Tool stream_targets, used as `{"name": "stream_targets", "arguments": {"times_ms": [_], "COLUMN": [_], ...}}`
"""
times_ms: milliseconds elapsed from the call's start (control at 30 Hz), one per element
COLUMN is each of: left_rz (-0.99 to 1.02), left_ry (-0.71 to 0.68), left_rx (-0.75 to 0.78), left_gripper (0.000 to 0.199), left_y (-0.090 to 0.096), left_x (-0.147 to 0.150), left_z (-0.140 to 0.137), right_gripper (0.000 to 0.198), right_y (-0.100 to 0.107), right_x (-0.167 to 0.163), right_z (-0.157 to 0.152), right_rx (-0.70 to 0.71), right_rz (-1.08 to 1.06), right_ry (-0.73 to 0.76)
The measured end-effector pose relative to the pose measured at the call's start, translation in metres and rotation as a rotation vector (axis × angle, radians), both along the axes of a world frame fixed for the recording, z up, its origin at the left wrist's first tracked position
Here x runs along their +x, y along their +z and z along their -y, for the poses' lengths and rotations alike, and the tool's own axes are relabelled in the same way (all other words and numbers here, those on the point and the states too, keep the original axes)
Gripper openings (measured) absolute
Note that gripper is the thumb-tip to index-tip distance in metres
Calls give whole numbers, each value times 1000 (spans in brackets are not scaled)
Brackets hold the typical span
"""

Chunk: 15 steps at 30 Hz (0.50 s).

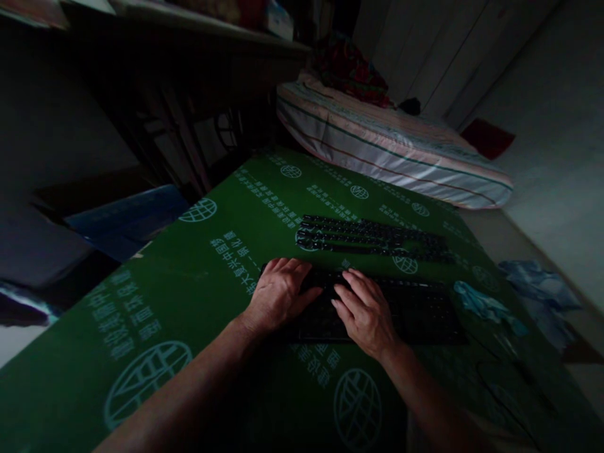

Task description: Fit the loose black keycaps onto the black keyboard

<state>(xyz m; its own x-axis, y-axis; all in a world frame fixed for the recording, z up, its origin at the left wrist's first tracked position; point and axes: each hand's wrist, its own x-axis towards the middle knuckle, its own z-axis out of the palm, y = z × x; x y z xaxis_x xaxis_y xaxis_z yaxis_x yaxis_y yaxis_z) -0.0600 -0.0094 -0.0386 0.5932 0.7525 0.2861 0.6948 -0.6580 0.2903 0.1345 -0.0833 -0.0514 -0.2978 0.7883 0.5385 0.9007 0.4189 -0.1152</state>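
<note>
A black computer keyboard [425, 314] lies on the green tabletop, its left and middle parts partly covered by my hands. My left hand [278, 292] is closed over the keyboard's far left corner, fingers bent at the rear edge and thumb on its face. Palm down, my right hand [365, 311] rests on the middle of the keyboard with fingers apart and fingertips touching it. Behind the keyboard, black keycaps [349, 236] are laid out in several rows. The dim light hides the detail of the keyboard's surface under my fingers.
The green table [198, 302] carries white print and globe marks. To the right lie a crumpled teal cloth [488, 305], a dark slim tool [528, 374] and a black cable [495, 393]. A bed [391, 148] stands beyond; a dark wooden desk [202, 63] is at the back left.
</note>
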Motion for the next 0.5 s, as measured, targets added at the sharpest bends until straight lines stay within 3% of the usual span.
{"name": "stream_targets", "arguments": {"times_ms": [367, 500], "left_rz": [-61, -62], "left_ry": [22, 22], "left_rx": [-1, 40], "left_gripper": [44, 44], "left_y": [7, 8], "left_x": [1, 1], "left_z": [-1, -3], "right_gripper": [22, 26], "right_y": [2, 3], "right_x": [-4, -2], "right_z": [-2, -5], "right_rx": [6, 80], "right_rz": [31, -64], "right_ry": [-40, -78]}}
